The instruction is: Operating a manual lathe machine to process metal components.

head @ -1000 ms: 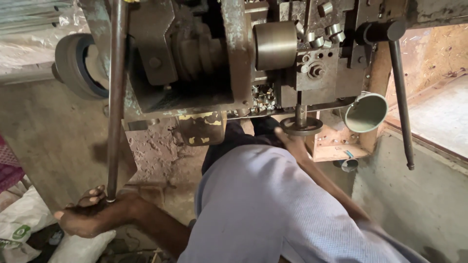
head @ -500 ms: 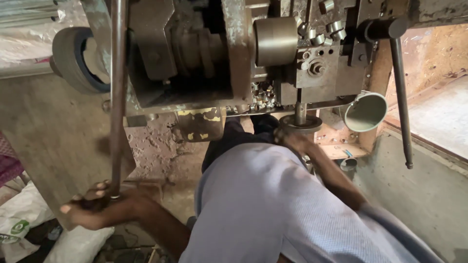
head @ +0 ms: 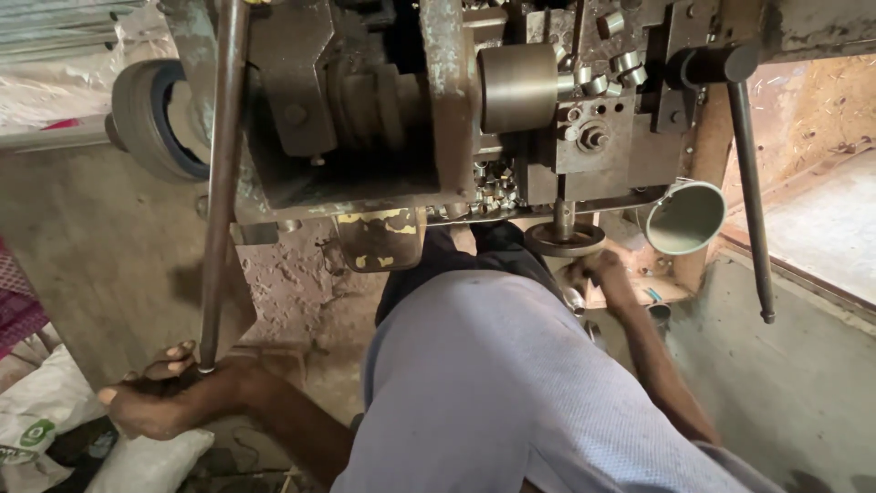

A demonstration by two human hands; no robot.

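Head view: left hand (head: 151, 402) wraps the bottom end of a long lever rod (head: 219, 183), a dull rusty-brown steel bar running up the machine (head: 365, 119) front. Right hand (head: 602, 271) reaches under the small round handwheel (head: 564, 239); its grip can't be made out. Grey-green cup (head: 686, 217) nearby.

Rusty brown lever rod (head: 217, 183) — pale green cup (head: 686, 217) — grey-blue shirt (head: 511, 383), white sack (head: 36, 420).

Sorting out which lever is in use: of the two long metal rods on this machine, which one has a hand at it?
The left rod: the left hand is at its lower end. The dark right rod hangs free, no hand near.
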